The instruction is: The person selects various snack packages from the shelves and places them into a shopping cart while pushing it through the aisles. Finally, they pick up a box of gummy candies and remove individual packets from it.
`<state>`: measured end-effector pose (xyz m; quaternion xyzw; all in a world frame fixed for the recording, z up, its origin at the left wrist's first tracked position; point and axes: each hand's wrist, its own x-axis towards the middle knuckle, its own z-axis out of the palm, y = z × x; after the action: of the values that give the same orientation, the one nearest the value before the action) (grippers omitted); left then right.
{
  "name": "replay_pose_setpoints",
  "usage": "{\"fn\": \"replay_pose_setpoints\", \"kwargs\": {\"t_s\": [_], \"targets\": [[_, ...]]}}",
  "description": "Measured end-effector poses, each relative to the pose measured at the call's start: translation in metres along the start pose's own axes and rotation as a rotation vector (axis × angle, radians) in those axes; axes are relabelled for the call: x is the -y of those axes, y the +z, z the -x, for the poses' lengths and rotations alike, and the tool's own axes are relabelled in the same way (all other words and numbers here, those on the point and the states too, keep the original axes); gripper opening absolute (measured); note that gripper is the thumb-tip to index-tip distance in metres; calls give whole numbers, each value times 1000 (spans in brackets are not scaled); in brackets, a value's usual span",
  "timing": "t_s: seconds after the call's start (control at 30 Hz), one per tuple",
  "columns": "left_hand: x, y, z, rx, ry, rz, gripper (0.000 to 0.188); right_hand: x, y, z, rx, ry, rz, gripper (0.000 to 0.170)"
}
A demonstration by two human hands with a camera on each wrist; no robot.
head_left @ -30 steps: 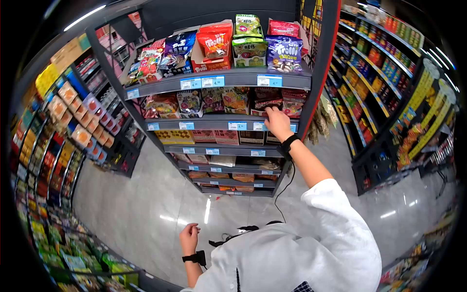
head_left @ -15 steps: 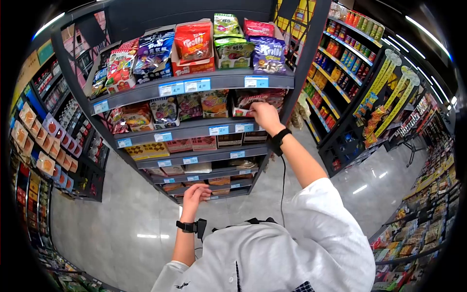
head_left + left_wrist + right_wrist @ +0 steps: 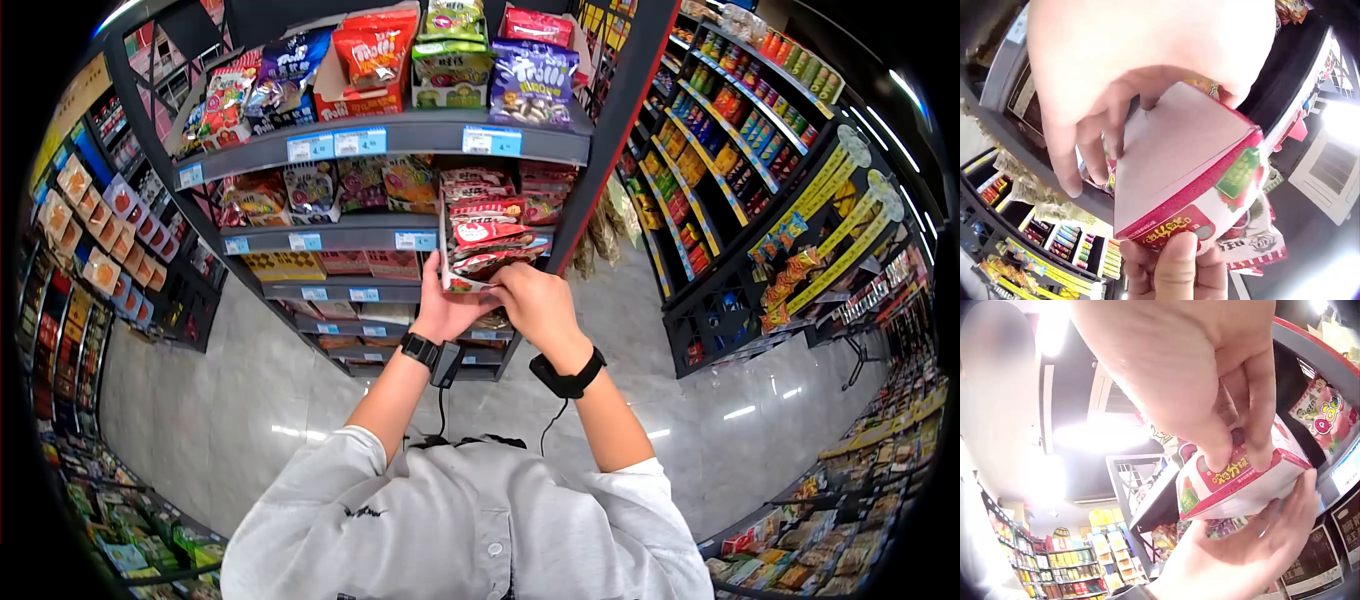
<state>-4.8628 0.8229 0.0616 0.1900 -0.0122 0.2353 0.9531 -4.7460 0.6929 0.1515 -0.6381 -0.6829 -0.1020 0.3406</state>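
Observation:
A white and red cardboard display box (image 3: 455, 284) of candy bags (image 3: 487, 235) juts out from the second shelf, tipped towards me. My left hand (image 3: 448, 308) holds it from below, thumb along its left side and fingers across the pale underside. At the front panel my right hand (image 3: 540, 312) pinches the box; in the right wrist view, thumb and fingers (image 3: 1260, 453) press on its printed face. Seen from the left wrist, the underside (image 3: 1175, 140) faces the camera. The box hides part of the shelf behind it.
Above, a shelf (image 3: 390, 145) carries several open boxes of gummy bags, including a purple bag (image 3: 532, 82). More bags (image 3: 312, 190) stand left of the held box. Lower shelves hold flat boxes (image 3: 285, 265). A dark post (image 3: 610, 140) bounds the right side.
The right hand has drawn the display box forward off its place on the second shelf. My left hand has risen from low by my body to beneath the box.

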Motion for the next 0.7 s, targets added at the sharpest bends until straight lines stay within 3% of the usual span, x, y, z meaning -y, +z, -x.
{"fn": "replay_pose_setpoints", "kwargs": {"t_s": [0.07, 0.23, 0.33, 0.37, 0.4, 0.47, 0.53, 0.6, 0.63, 0.7], "targets": [[12, 8, 1, 110, 44, 56, 80, 5, -10, 17, 37, -9, -28, 5], [40, 27, 27, -32, 99, -22, 81, 14, -26, 64, 31, -109, -54, 9], [46, 26, 56, 255, -7, -11, 78, 21, -51, 95, 133, -203, -302, 15], [48, 28, 64, 256, -40, -13, 78, 20, -65, 103, 153, -247, -403, 17], [47, 31, 72, 205, -61, -11, 78, 19, -87, 110, 311, -226, -509, 22], [50, 31, 85, 115, -108, -3, 78, 3, -109, 126, 327, -174, -760, 22], [56, 30, 90, 52, -163, 4, 78, -19, -119, 145, 222, -36, -666, 23], [66, 28, 90, 4, -232, 20, 78, -29, -123, 128, -132, 76, -411, 29], [74, 28, 92, -29, -267, 41, 78, -36, -120, 123, -178, 55, -230, 39], [86, 31, 89, -70, -312, 71, 78, -47, -100, 122, -226, 131, -199, 45]]}}
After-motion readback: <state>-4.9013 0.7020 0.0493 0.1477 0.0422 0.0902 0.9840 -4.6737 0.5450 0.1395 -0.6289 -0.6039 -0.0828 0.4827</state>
